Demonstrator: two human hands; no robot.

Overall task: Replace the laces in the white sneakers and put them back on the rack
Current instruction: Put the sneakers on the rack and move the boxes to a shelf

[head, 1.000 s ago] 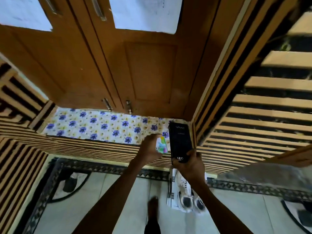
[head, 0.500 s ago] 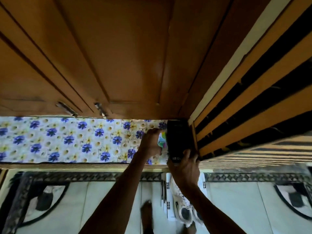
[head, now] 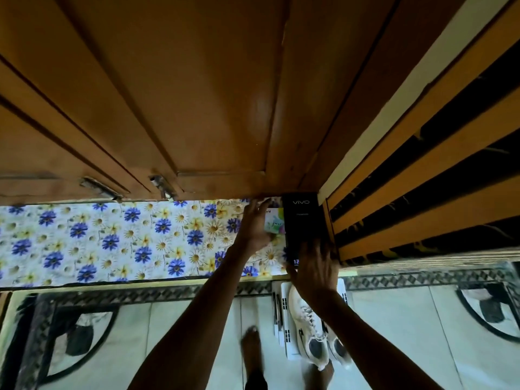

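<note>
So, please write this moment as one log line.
left hand: on small colourful box | right hand: on black vivo box | white sneakers: on floor

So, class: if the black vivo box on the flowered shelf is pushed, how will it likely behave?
The black vivo box looks rigid and flat-sided, so it will probably slide, not roll. Lying flat on the flowered shelf liner, it seems unlikely to tip. The right hand rests on its near end.
</note>
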